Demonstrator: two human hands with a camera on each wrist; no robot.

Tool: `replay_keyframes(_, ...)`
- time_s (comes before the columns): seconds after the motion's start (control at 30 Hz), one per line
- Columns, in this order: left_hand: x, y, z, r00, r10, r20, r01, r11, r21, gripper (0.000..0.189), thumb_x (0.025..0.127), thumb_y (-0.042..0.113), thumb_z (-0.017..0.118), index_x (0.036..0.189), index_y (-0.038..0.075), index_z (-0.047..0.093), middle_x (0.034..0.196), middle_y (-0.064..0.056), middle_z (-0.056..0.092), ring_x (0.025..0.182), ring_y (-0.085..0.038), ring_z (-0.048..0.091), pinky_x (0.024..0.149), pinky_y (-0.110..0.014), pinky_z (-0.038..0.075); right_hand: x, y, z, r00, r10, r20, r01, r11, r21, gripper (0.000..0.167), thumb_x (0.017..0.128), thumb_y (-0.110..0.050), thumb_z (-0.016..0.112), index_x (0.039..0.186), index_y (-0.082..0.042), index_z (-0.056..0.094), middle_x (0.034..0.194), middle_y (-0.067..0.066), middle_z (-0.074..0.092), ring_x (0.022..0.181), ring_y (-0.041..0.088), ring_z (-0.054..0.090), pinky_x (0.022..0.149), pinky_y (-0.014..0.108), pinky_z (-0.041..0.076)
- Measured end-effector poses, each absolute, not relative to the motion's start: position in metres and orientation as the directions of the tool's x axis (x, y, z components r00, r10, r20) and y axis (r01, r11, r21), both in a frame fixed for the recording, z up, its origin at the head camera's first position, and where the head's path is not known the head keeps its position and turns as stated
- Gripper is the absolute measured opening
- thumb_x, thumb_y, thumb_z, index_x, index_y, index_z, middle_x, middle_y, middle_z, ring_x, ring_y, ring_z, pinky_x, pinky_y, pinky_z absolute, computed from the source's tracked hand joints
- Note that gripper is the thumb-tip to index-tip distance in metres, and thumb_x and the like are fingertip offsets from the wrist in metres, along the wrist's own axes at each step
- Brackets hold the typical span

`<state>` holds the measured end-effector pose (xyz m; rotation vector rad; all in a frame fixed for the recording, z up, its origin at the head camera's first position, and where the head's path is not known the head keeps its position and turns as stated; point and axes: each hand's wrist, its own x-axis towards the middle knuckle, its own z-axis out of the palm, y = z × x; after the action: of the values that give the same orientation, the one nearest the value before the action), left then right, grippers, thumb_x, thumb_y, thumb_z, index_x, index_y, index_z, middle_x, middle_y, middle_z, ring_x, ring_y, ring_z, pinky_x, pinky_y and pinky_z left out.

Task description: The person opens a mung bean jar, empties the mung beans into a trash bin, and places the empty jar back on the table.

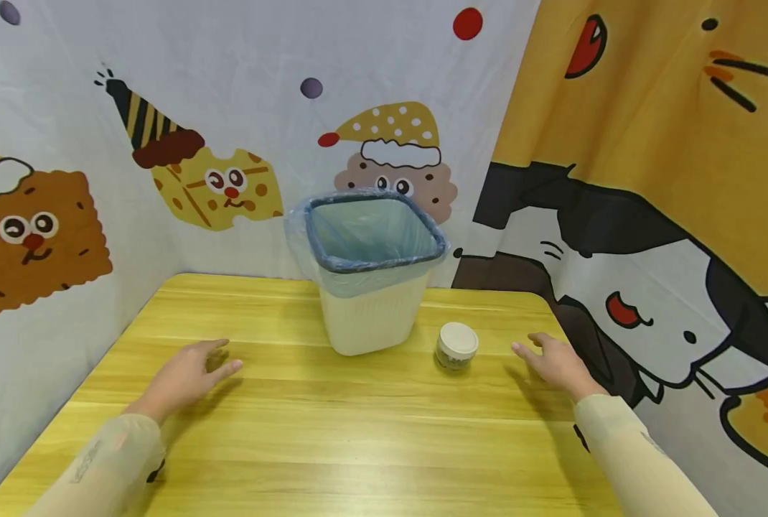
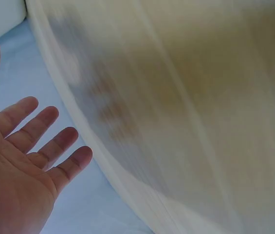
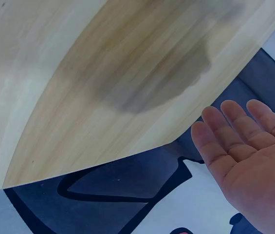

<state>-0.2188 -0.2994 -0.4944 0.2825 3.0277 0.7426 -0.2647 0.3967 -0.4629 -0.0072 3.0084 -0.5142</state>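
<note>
Over the left side of the wooden table (image 1: 332, 438), my left hand (image 1: 184, 377) hovers with relaxed fingers and holds nothing. In the left wrist view the palm of that left hand (image 2: 20, 165) shows, its fingers spread apart. My right hand (image 1: 558, 365) is above the table's right edge, also with nothing in it. Its fingers lie nearly straight in the right wrist view, where the right hand (image 3: 254, 156) shows its palm. A small round jar (image 1: 457, 346) with a white lid stands upright, nearest to my right hand. Behind and left of it is a white bin (image 1: 374, 316), upright on the table.
A translucent bluish bag (image 1: 303, 230) lines the bin, folded out over its dark blue rim (image 1: 384, 267). Close behind the table hangs a white cartoon-printed cloth (image 1: 242, 93). A yellow, black and white printed curtain (image 1: 655, 143) hangs along the right side.
</note>
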Motion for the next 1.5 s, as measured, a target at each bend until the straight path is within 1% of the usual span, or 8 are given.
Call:
replay_keyframes(0.2,-0.215,-0.292,-0.494,-0.984,0.172,0.041,0.171,0.864,0.473,0.08,0.105,0.057,0.061,0.157,-0.003,0.048,0.153,-0.033,0.055,0.14,-0.06,0.05,0.109,-0.076,0.043,-0.262,0.393,-0.463,-0.998,-0.05,-0.049,-0.03,0.938,-0.344,0.089,0.108,-0.066,0.047,0.155,0.009,0.046,0.153,0.036,0.053,0.134,0.056,0.057,0.108,0.069,0.048)
replay_keyframes(0.43,-0.209,-0.283,-0.491,-0.983,0.177,0.039,0.174,0.868,0.465,0.076,0.107,0.054,0.06,0.157,-0.002,0.049,0.154,-0.034,0.053,0.14,-0.061,0.049,0.11,-0.077,0.042,-0.258,0.39,-0.461,-0.997,-0.054,-0.057,-0.03,0.929,-0.368,0.09,0.107,-0.068,0.045,0.157,0.008,0.045,0.155,0.035,0.052,0.137,0.055,0.056,0.108,0.068,0.049)
replay_keyframes(0.6,-0.205,-0.275,-0.488,-0.985,0.173,0.022,0.163,0.868,0.47,0.075,0.107,0.054,0.06,0.157,0.0,0.049,0.155,-0.034,0.052,0.139,-0.061,0.049,0.109,-0.077,0.043,-0.258,0.386,-0.462,-0.997,-0.065,-0.052,-0.039,0.916,-0.399,0.089,0.108,-0.066,0.047,0.157,0.008,0.044,0.156,0.035,0.051,0.138,0.056,0.055,0.109,0.067,0.05)
replay_keyframes(0.87,-0.2,-0.261,-0.493,-0.981,0.189,0.031,0.18,0.853,0.49,0.071,0.107,0.049,0.063,0.156,-0.001,0.051,0.153,-0.033,0.055,0.139,-0.06,0.052,0.108,-0.075,0.045,-0.255,0.372,-0.46,-0.996,-0.093,-0.01,-0.081,0.909,-0.408,0.078,0.109,-0.056,0.053,0.155,0.008,0.047,0.152,0.035,0.055,0.132,0.055,0.06,0.106,0.066,0.052)
replay_keyframes(1.0,-0.196,-0.254,-0.495,-0.98,0.194,0.044,0.19,0.847,0.496,0.071,0.106,0.05,0.064,0.155,-0.001,0.052,0.151,-0.031,0.058,0.138,-0.058,0.054,0.108,-0.073,0.046,-0.252,0.362,-0.458,-0.994,-0.105,-0.018,-0.088,0.905,-0.416,0.079,0.109,-0.057,0.053,0.156,0.007,0.046,0.152,0.034,0.055,0.133,0.054,0.06,0.106,0.066,0.052)
replay_keyframes(1.17,-0.191,-0.243,-0.495,-0.977,0.211,0.043,0.203,0.838,0.506,0.069,0.106,0.047,0.066,0.154,-0.001,0.054,0.149,-0.03,0.061,0.137,-0.056,0.056,0.109,-0.072,0.047,-0.251,0.351,-0.457,-0.994,-0.107,-0.036,-0.081,0.9,-0.429,0.082,0.108,-0.06,0.052,0.158,0.005,0.044,0.154,0.033,0.054,0.137,0.053,0.058,0.108,0.065,0.051)
replay_keyframes(1.4,-0.187,-0.23,-0.495,-0.975,0.222,0.023,0.2,0.826,0.527,0.067,0.106,0.045,0.066,0.155,0.001,0.053,0.15,-0.028,0.061,0.137,-0.054,0.058,0.108,-0.071,0.049,-0.251,0.337,-0.458,-0.992,-0.123,-0.04,-0.092,0.884,-0.458,0.076,0.109,-0.052,0.057,0.159,0.004,0.044,0.155,0.032,0.054,0.137,0.052,0.058,0.109,0.064,0.051)
replay_keyframes(1.5,-0.184,-0.226,-0.495,-0.974,0.223,0.037,0.207,0.817,0.538,0.066,0.106,0.044,0.066,0.154,0.001,0.054,0.15,-0.028,0.061,0.137,-0.054,0.057,0.108,-0.071,0.049,-0.25,0.333,-0.458,-0.99,-0.132,-0.039,-0.099,0.88,-0.465,0.076,0.109,-0.052,0.057,0.159,0.004,0.043,0.155,0.031,0.054,0.138,0.051,0.058,0.109,0.064,0.051)
